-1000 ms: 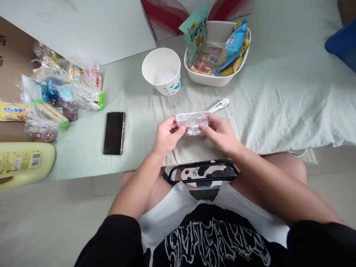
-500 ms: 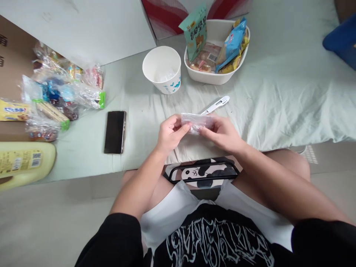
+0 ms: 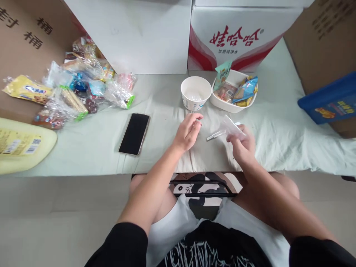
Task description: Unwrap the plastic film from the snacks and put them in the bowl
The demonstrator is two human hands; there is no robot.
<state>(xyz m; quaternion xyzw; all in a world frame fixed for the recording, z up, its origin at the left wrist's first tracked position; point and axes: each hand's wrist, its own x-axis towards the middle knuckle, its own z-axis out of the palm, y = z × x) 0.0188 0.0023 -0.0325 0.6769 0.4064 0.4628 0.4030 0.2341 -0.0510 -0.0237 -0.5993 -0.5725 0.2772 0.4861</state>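
Observation:
My right hand [image 3: 242,147] pinches a small clear plastic bag [image 3: 232,128] and holds it just above the pale green cloth. My left hand [image 3: 187,131] has come off the bag; its fingers are curled in a loose pinch just below a white paper cup [image 3: 195,92], and I cannot make out anything in them. A white pen-like tool [image 3: 215,135] lies on the cloth between my hands. Right of the cup stands a white bowl [image 3: 233,107] filled with snack packets.
A black phone [image 3: 134,133] lies left of my left hand. Several wrapped snacks [image 3: 80,92] are piled at the far left, with a yellow bottle [image 3: 22,146] near the edge. Cardboard boxes [image 3: 236,37] line the back; a blue box [image 3: 329,98] sits right.
My left hand let go of the clear bag and moved up towards the cup. My right hand carried the bag to the right. The view tilted up, showing the boxes behind.

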